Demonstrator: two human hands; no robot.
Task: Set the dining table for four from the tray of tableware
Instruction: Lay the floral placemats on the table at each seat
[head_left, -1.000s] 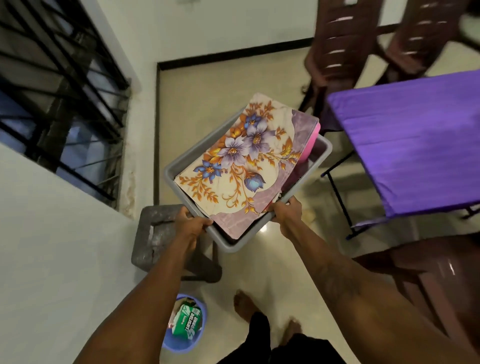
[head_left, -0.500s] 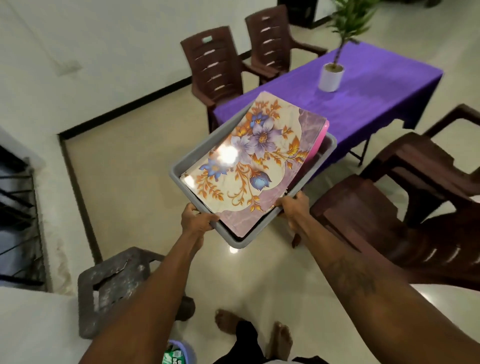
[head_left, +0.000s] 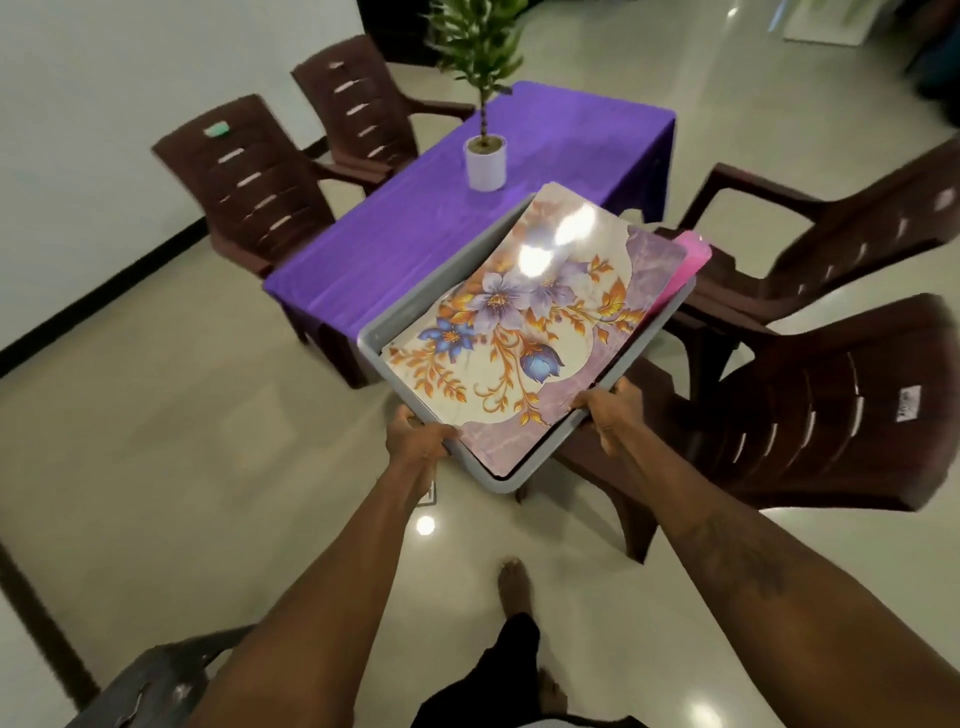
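Grey tray (head_left: 397, 323) gripped by left hand (head_left: 415, 441), right hand (head_left: 605, 410); four chairs (head_left: 260, 176), one table (head_left: 415, 228).

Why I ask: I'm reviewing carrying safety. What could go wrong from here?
The mats lie tilted, overhanging the far rim of the tray, so they may slide out. The pot stands on the table just beyond the tray and could be knocked. A chair sits close on the right; the tray might bump it.

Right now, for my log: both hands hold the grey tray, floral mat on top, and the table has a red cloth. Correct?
No: in the head view the cloth is purple. Left hand and right hand do hold the grey tray, floral mat on top.
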